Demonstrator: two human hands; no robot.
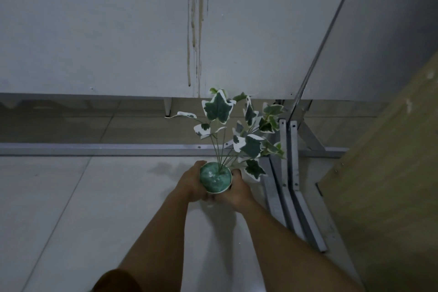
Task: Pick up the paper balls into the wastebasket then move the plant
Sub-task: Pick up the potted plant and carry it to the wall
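Note:
A small potted plant [216, 178] with green-and-white ivy leaves [218, 108] sits between both my hands, low over the pale tiled floor [71, 197]. My left hand [190, 182] wraps the pot's left side. My right hand [238, 191] clasps its right side and underside. The pot's top is green and round, and its wall is mostly hidden by my fingers. I see no paper balls and no wastebasket in this view.
A grey partition wall [118, 31] with brown drip stains [195, 31] stands ahead, on a metal floor rail [106, 148]. Grey metal brackets [291, 173] lie just right of the plant. A wooden panel [391, 185] fills the right side.

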